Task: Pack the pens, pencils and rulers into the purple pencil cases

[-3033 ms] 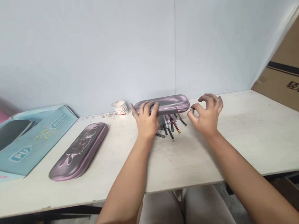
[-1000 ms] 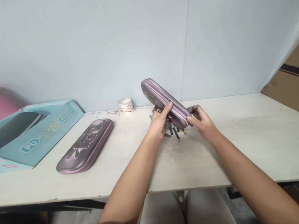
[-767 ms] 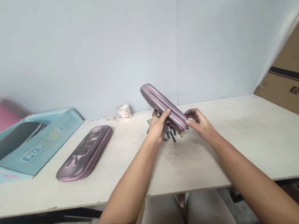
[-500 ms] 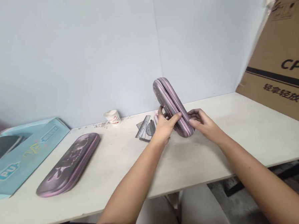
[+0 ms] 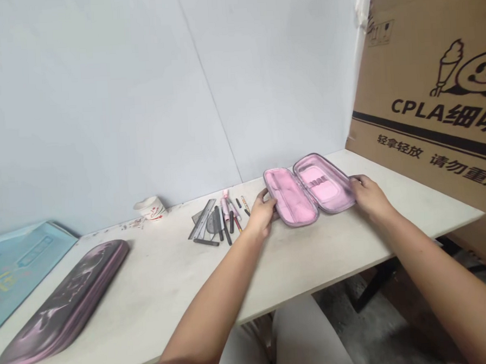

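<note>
- Main risk: the loose pens and steel ruler (image 5: 203,219) lie just left of the left hand, so a sideways sweep of that wrist could scatter them, and round pens could roll along the white table (image 5: 332,264).
- Second risk: the open pencil case (image 5: 308,192) is joined only along its hinge, so lifting it by one half could let the other half flop and twist.
- The case lies open and flat on the table, pink lining up, both halves showing, with the elastic strap panel (image 5: 318,181) in the right half.
- The left hand (image 5: 263,213) is curled at the outer rim of the left half. From this angle I can't tell whether it pinches the rim or only rests against it.
- The right hand (image 5: 370,197) is loosely open, its fingers (image 5: 355,182) lying over the rim of the right half, touching it without clamping.
- A closed pencil case (image 5: 64,302) lies well to the left, and a paper cup (image 5: 150,207) stands by the wall.
</note>
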